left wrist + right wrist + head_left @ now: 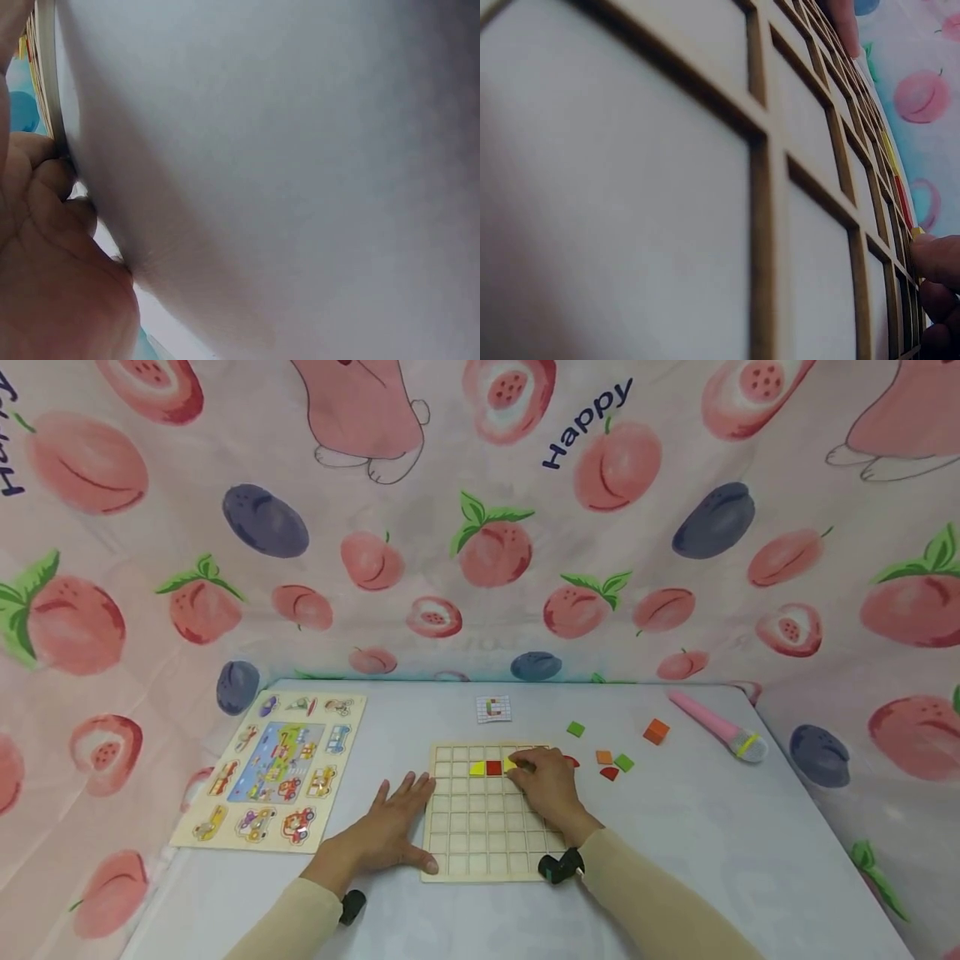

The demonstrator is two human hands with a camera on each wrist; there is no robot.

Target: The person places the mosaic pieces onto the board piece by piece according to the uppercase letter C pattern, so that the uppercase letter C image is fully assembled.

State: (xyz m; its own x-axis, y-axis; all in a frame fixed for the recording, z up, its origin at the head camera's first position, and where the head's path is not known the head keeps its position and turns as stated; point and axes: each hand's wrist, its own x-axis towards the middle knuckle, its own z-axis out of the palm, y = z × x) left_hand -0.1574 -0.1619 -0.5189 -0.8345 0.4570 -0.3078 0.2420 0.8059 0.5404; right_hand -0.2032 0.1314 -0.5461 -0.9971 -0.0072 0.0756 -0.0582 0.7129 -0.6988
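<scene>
A wooden grid board (459, 842) lies on the table in the head view. In one of its upper rows sit a yellow piece with a curved edge (477, 769) and a red square (493, 767). Just right of the red square, my right hand (551, 785) pinches another yellow piece (507, 765) at the grid. The right wrist view shows this yellow piece (917, 232) at the fingertips; its full outline is hidden. My left hand (386, 831) rests with spread fingers against the board's left edge, the thumb at its lower corner.
Right of the board lie green (575, 728), orange (603, 757) and red pieces (609, 773), plus an orange stack (656, 732). Farther right is a pink toy microphone (708, 718). A small pattern card (493, 709) lies behind the board. At left is a vehicle picture puzzle (337, 702).
</scene>
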